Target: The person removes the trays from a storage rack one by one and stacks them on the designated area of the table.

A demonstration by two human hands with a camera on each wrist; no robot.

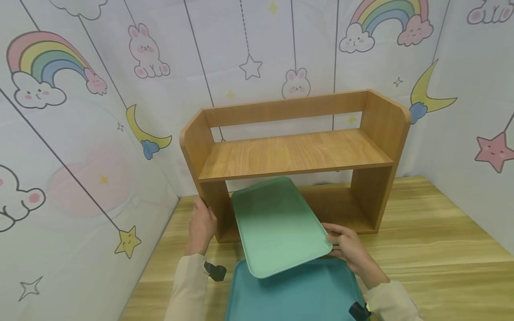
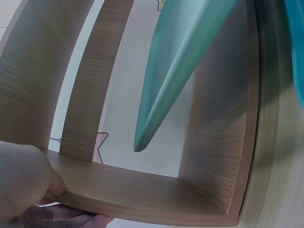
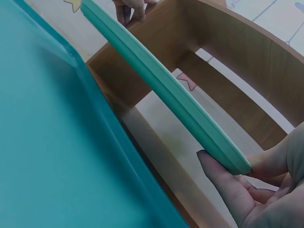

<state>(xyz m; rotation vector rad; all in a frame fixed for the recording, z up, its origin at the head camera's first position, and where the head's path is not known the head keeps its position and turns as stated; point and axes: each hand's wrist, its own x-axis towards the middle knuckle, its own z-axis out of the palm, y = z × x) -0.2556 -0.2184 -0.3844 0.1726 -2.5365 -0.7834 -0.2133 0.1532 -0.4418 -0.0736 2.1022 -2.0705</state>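
A light green tray is held tilted at the lower opening of a wooden shelf, its far end inside below the middle board. My right hand pinches the tray's near right corner, thumb on one face and fingers on the other in the right wrist view. At the shelf's left side panel, my left hand grips the front edge, with the thumb on the inner side and fingers round the outside. Under the green tray's near end lies a larger blue tray, partly covered by it.
The shelf stands on a wood-grain table near the back wall. Its upper board has a back rail. Fabric walls printed with rainbows, moons and stars enclose the left, back and right sides.
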